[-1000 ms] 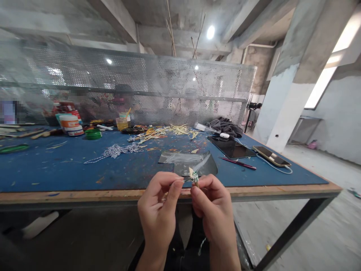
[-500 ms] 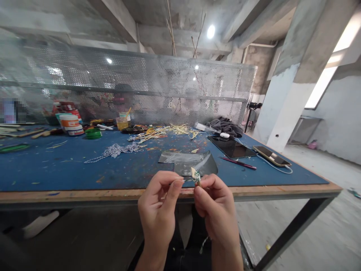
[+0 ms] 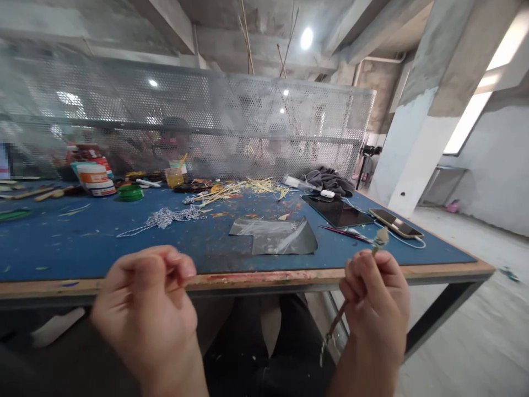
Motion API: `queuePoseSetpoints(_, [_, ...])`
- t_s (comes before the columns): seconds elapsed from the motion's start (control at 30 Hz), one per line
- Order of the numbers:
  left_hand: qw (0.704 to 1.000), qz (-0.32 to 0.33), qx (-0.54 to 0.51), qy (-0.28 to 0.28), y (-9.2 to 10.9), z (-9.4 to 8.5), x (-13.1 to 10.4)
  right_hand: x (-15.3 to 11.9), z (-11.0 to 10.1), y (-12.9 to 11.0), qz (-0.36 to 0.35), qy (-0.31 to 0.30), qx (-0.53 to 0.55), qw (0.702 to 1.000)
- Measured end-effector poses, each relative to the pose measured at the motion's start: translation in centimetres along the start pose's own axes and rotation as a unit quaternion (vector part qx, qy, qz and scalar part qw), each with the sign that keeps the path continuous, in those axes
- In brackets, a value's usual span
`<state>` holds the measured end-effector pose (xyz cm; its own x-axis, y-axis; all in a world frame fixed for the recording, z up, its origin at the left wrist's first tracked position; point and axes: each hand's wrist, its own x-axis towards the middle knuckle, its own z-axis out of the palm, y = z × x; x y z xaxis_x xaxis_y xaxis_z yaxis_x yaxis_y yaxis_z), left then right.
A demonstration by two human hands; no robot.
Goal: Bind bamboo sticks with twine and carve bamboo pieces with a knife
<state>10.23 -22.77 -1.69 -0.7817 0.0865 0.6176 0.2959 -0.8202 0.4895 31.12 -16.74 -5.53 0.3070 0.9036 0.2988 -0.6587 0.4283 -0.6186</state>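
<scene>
My right hand [image 3: 374, 286] is closed around a thin stick [image 3: 339, 320] near the table's right front edge. A pale pointed tip [image 3: 381, 238] with cord wound below it rises above my fingers, and a loose cord end hangs from the stick's lower end. On the left, my left hand [image 3: 151, 298] is raised over the front edge with its fingers curled and pressed together; whatever it pinches, if anything, is too small to make out. Between the hands lies a dark grey sheet [image 3: 275, 237] with whitish streaks, flat on the blue table top [image 3: 215, 248].
Bundled cord [image 3: 169, 218], pale shavings [image 3: 260, 186], a green lid [image 3: 129, 192] and paint tubs [image 3: 94, 177] lie further back. At right are a tablet [image 3: 336, 210], a phone [image 3: 395, 223], dark pens [image 3: 345, 232] and grey cloth [image 3: 330, 181]. A perforated screen stands behind.
My hands have moved far apart, the left one leftward and the right one rightward with the stick. The grey sheet is now uncovered, and more of the stick shows below my right hand.
</scene>
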Motion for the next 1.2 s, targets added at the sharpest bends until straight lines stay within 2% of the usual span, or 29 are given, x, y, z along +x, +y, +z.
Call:
queuePoseSetpoints(0.07, [0.996,-0.037,0.012,-0.078,-0.4,-0.2,-0.5,-0.5,0.5,0.4,0.003,-0.024,-0.017,1.0])
queuePoseSetpoints(0.13, [0.987,-0.096,0.007,-0.128,-0.8,-0.3,-0.9,-0.9,0.9,0.8,0.012,-0.045,-0.033,0.998])
queuePoseSetpoints(0.2, [0.983,-0.128,-0.011,-0.133,-1.0,-0.5,-0.9,-1.0,1.0,1.2,0.009,-0.059,-0.039,0.997])
queuePoseSetpoints(0.33, [0.987,-0.123,-0.006,-0.107,-0.9,-0.7,-0.7,-1.3,0.6,1.7,-0.007,-0.082,-0.07,0.994])
queuePoseSetpoints(0.43, [0.983,-0.139,0.017,-0.116,-1.0,-0.5,-1.3,-2.0,0.7,2.2,0.0,-0.139,-0.134,0.981])
queuePoseSetpoints(0.5, [0.971,-0.178,0.036,-0.156,-1.1,-0.3,-2.1,-2.5,1.1,2.3,0.007,-0.187,-0.177,0.966])
queuePoseSetpoints(0.57, [0.948,-0.225,0.049,-0.222,-1.2,-0.1,-2.8,-2.9,1.5,2.3,0.007,-0.242,-0.211,0.947])
queuePoseSetpoints(0.67, [0.918,-0.254,0.026,-0.304,-1.2,0.2,-3.6,-3.2,1.9,2.0,-0.01,-0.309,-0.235,0.922])
queuePoseSetpoints(0.8, [0.909,-0.251,0.019,-0.331,-1.2,0.4,-3.8,-3.1,2.3,1.8,-0.04,-0.348,-0.262,0.899])
queuePoseSetpoints(0.93, [0.913,-0.248,0.036,-0.324,-1.2,0.2,-3.6,-2.9,2.5,2.0,-0.074,-0.329,-0.286,0.897])
queuePoseSetpoints(1.0, [0.914,-0.247,0.026,-0.322,-1.3,0.2,-3.6,-2.9,2.2,2.2,-0.056,-0.302,-0.273,0.912])
queuePoseSetpoints(1.07, [0.916,-0.238,0.019,-0.323,-1.4,0.2,-3.5,-2.8,1.6,2.2,0.008,-0.273,-0.19,0.943])
queuePoseSetpoints(1.13, [0.919,-0.222,0.028,-0.325,-1.5,0.2,-3.2,-2.6,0.9,1.9,0.08,-0.239,-0.058,0.966])
queuePoseSetpoints(1.2, [0.926,-0.211,0.042,-0.309,-1.7,0.1,-2.7,-2.2,0.4,1.3,0.085,-0.218,0.038,0.972])
